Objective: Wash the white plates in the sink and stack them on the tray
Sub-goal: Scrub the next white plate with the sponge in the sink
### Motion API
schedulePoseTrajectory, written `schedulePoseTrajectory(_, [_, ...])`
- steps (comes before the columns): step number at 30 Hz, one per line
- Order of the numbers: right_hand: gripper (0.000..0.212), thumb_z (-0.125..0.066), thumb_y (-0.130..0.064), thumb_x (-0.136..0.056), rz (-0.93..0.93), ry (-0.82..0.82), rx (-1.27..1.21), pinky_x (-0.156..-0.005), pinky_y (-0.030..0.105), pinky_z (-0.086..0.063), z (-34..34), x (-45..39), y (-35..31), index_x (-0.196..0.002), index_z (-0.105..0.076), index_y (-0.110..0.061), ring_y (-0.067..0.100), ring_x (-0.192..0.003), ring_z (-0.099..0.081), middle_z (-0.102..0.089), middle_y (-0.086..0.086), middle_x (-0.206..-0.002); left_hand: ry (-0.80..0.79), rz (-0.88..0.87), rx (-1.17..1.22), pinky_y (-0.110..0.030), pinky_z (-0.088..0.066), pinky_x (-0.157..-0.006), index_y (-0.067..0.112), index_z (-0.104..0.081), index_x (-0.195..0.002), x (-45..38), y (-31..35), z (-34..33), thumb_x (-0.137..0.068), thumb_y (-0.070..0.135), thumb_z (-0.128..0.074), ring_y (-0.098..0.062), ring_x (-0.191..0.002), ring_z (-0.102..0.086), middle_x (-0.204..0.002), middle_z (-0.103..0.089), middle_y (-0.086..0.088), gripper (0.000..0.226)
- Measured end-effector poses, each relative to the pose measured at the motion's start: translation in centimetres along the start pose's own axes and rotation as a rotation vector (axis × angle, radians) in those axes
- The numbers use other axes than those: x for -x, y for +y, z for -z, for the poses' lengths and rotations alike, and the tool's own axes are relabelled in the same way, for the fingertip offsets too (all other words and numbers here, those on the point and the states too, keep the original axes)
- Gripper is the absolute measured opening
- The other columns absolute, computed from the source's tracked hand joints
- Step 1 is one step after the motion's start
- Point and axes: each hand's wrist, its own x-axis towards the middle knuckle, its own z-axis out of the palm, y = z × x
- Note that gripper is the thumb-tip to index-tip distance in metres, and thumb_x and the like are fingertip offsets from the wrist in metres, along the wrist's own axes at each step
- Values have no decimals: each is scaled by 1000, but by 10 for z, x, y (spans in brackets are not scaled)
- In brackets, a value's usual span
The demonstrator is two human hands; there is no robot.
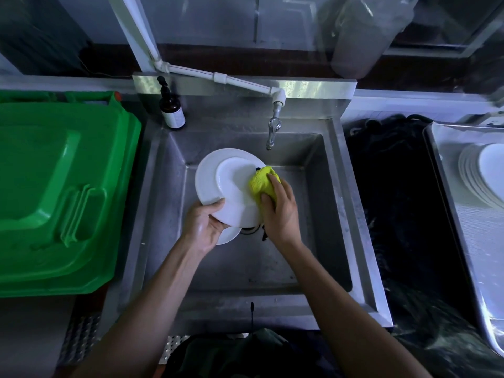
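Hands work over the middle of the square stainless-steel sink [321,170]. The left hand [203,227] grips the near-left rim of a round white plate [226,184], thumb curled over its upturned underside and the other fingers hidden beneath, holding it tilted above the basin. The right hand [281,211] presses a bunched yellow-green cloth [261,184] against the plate's right edge, its fingers curled round the cloth. A second white plate [229,236] lies on the sink floor, partly hidden under the left hand, beside the drain. A stack of white plates [474,173] sits on the metal tray [463,241] at the right edge. A brown pump bottle [171,109] stands at the sink's far-left corner, with a green plastic lid [54,186] just left of the sink.
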Motion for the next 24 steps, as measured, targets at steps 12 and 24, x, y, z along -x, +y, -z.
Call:
schedulePoseTrajectory(12, [45,-54,-18,-98,-65,6,0,-107,27,-37,20,-36,1,-143,-50,-18,17,-129,-47,-50,2,-143,-186,49,-239,-53,-60,-74,2,-58,-130,10,7,15,-75,3,-64,-36,-104,-69,-118,-71,-18,56])
schedulePoseTrajectory(24, [49,-53,-14,-96,98,-78,131,-103,40,-43,4,-46,-29,-144,-50,-22,25,-131,-45,-45,3,-148,-193,101,-403,-49,-50,-82,3,-71,-111,8,4,19,-68,6,-73,-36,-97,-70,-111,-73,-20,43])
